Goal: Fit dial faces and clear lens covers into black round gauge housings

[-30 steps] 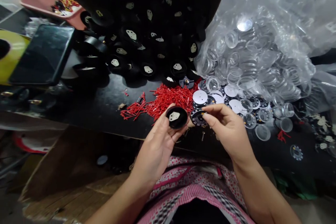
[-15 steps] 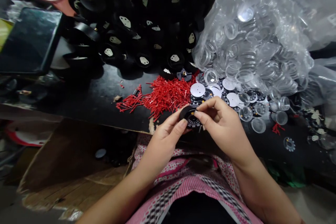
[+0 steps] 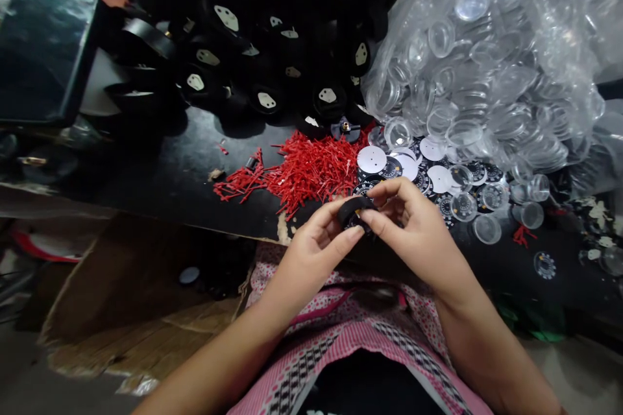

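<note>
Between my two hands is a black round gauge case (image 3: 354, 207), with a dark dial partly visible inside it. My left hand (image 3: 318, 243) grips its left side, the thumb lying over the near rim. On the right, the fingers of my right hand (image 3: 413, 227) pinch the case, with the thumb at the dial. My fingers cover much of the case and the dial. Just beyond the hands lies a heap of thin red pointers (image 3: 316, 168). To its right are scattered dial discs (image 3: 372, 159), some showing white backs and some black printed faces.
Many clear round covers (image 3: 462, 133) spill from a plastic bag (image 3: 540, 13) at right. Black gauge cases (image 3: 267, 100) are piled at the back. A dark rectangular tray (image 3: 43, 52) stands at left. Below the table edge is torn cardboard (image 3: 141, 331).
The gauge case has tilted in my hands, so less of its dial face shows. My left thumb has moved right across the rim. The view has shifted slightly.
</note>
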A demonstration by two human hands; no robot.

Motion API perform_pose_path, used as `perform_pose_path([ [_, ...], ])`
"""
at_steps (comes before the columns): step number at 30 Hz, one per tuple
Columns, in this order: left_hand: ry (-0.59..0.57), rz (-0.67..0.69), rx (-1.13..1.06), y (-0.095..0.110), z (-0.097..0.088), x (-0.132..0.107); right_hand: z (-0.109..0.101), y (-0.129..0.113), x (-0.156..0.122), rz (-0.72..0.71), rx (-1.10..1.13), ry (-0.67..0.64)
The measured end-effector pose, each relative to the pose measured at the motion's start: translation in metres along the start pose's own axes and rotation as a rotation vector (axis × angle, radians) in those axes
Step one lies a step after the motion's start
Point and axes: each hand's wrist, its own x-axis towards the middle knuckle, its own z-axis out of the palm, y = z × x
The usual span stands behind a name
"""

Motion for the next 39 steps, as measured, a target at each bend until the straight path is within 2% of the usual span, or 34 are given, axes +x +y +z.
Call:
perform_pose_path([
  [3,0.003,-0.021,0.100,-0.003,-0.002,-0.005,0.002,0.002,-0.013,-0.032,-0.039,-0.109],
  [6,0.024,0.017,0.234,-0.005,-0.010,-0.014,0.007,0.002,-0.023,-0.135,-0.134,-0.128],
  [9,0.081,0.038,0.291,-0.005,-0.025,-0.021,0.011,0.001,-0.018,-0.235,-0.208,-0.191],
  [11,0.180,0.037,0.212,-0.004,-0.034,-0.024,0.015,0.000,-0.006,-0.269,-0.358,-0.181],
  [14,0.284,0.044,-0.022,-0.002,-0.041,-0.024,0.022,-0.003,0.015,-0.252,-0.772,-0.057],
  [17,0.259,0.027,-0.207,0.001,-0.037,-0.019,0.030,-0.006,0.028,-0.253,-1.043,-0.025],
  [20,0.235,0.007,-0.300,0.003,-0.030,-0.013,0.035,-0.009,0.031,-0.300,-1.128,-0.047],
  [23,0.219,0.033,-0.346,0.004,-0.024,-0.007,0.034,-0.009,0.030,-0.290,-1.052,-0.067],
  [28,0.188,0.048,-0.346,0.005,-0.016,0.000,0.028,-0.004,0.024,-0.340,-0.739,-0.033],
  [35,0.140,0.066,-0.366,0.011,-0.013,0.003,0.017,-0.002,0.018,-0.443,-0.727,0.038],
  [39,0.179,0.095,-0.356,0.013,-0.011,0.009,0.013,-0.009,0.013,-0.404,-0.477,0.009],
])
